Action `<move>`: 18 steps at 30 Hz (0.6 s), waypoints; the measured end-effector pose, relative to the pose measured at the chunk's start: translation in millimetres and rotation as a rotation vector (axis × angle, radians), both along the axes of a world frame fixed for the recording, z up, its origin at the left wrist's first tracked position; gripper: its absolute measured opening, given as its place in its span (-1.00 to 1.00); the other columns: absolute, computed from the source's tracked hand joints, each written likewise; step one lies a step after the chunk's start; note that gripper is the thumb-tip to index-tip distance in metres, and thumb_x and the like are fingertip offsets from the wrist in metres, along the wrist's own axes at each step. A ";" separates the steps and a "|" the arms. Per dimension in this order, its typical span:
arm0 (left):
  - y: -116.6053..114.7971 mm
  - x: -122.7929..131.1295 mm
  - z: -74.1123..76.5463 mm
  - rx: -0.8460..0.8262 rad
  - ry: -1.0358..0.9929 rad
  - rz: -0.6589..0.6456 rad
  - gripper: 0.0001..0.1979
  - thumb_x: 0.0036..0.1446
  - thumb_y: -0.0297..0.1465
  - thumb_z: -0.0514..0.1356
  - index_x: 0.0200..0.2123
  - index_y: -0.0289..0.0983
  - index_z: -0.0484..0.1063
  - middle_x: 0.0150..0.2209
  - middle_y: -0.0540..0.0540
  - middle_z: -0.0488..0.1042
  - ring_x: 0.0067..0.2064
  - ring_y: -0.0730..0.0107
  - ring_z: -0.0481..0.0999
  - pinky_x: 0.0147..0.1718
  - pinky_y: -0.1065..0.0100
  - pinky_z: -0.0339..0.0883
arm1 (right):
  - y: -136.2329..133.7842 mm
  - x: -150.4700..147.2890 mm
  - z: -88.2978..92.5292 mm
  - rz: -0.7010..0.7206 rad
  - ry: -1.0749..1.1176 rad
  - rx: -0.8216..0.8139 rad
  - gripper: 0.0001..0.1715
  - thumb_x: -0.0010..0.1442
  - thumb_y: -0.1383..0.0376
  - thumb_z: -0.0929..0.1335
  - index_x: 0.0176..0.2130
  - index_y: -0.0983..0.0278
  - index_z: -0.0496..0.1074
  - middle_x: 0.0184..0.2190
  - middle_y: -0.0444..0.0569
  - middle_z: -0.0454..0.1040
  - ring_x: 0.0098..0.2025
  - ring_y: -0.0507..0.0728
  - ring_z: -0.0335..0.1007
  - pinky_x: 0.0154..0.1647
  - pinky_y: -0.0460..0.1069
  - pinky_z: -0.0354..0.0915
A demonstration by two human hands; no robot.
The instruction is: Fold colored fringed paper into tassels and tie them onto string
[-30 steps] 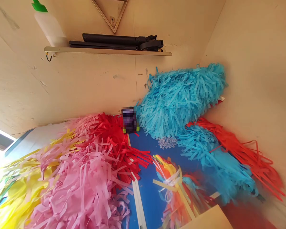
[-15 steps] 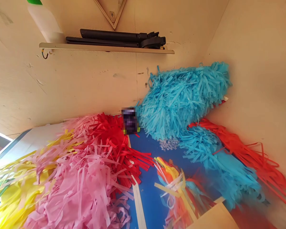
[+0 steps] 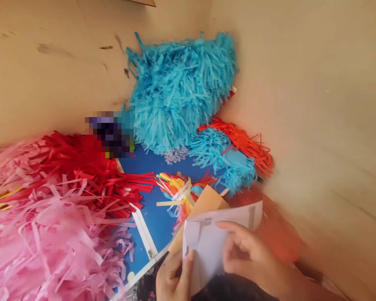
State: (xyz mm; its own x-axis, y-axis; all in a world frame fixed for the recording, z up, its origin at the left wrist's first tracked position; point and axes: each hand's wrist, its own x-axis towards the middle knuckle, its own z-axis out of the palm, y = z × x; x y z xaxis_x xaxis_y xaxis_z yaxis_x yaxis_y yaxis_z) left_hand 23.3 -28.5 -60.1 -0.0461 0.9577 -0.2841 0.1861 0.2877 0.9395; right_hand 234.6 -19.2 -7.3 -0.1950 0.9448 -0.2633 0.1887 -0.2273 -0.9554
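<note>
Closest in: the left hand [image 3: 173, 276] and right hand [image 3: 249, 259], 1 at each side of a folded white paper sheet [image 3: 207, 244]. The left hand pinches the sheet's lower-left edge, w/ its fingers [image 3: 188, 261] pressed upright against the paper. The right hand is clenched on the sheet's right part, fingers [image 3: 235, 251] curled over its face (thumb partly hidden, so exact contact is hard to tell). Neither hand looks released.

The sheet's long axis runs across the view, rising slightly to the right, w/ a narrower tip pointing down near the left hand. The right hand sits nearer the far end of that top edge, where a grey strip of tape [image 3: 252, 216] crosses it. A tan card [image 3: 207, 204] sticks up just behind the sheet, touching it.

Next out: a blue board [image 3: 155, 223] w/ a white strip [image 3: 143, 235] along it and a tangle of multicoloured paper strips [image 3: 175, 200] just past the card. Pink paper fringe [image 3: 52, 236] and red paper fringe [image 3: 92, 177] pile up left. Further on, 2 blue paper fringes [image 3: 180, 94] and orange-red paper fringe [image 3: 240, 144] lie against the beige wall [image 3: 319, 100], w/ a pixelated patch [image 3: 111, 134] at the board's far corner.
</note>
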 end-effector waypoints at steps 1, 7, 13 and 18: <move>0.0 4.0 0.1 0.030 0.015 0.028 -0.56 0.16 -0.01 0.21 -0.44 -0.26 0.59 -0.41 -0.07 0.56 -0.31 0.25 0.51 -0.29 0.31 0.39 | -2.2 -4.7 -2.1 -0.021 0.050 -0.051 -0.35 0.09 0.34 0.46 0.15 0.04 0.35 -0.38 -0.13 0.53 -0.40 0.12 0.45 -0.33 0.02 0.38; -8.0 17.4 6.7 0.142 0.136 0.062 -0.54 0.14 -0.01 0.21 -0.56 -0.26 0.54 -0.54 -0.06 0.51 -0.46 0.31 0.44 -0.47 0.40 0.32 | -9.7 -28.7 -12.4 -0.150 0.098 0.026 -0.50 0.07 0.30 0.44 0.03 0.19 0.39 -0.37 -0.14 0.50 -0.38 0.09 0.39 -0.32 -0.01 0.29; -17.5 22.0 13.9 0.199 0.232 0.096 -0.56 0.16 -0.02 0.18 -0.49 -0.26 0.56 -0.52 -0.05 0.53 -0.45 0.33 0.47 -0.46 0.42 0.34 | -13.8 -33.5 -18.9 -0.225 0.127 0.122 -0.57 0.10 0.29 0.44 -0.01 0.20 0.40 -0.39 -0.14 0.50 -0.37 0.09 0.41 -0.30 -0.01 0.33; -16.2 24.3 16.2 0.221 0.293 0.102 -0.53 0.15 -0.01 0.18 -0.57 -0.25 0.50 -0.55 -0.03 0.50 -0.47 0.34 0.45 -0.47 0.42 0.32 | -9.5 -37.7 -22.1 -0.258 0.137 0.158 -0.59 0.08 0.27 0.44 -0.04 0.21 0.41 -0.39 -0.15 0.50 -0.43 0.06 0.40 -0.35 -0.03 0.32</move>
State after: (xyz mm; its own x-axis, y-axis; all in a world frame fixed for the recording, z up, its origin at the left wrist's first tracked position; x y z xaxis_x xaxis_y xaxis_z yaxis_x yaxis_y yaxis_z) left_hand 47.6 -44.7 -43.9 -0.1933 0.9806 -0.0316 0.4368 0.1148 0.8922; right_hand 196.9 -28.7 -29.4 0.0328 0.9947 -0.0978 0.0110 -0.0982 -0.9951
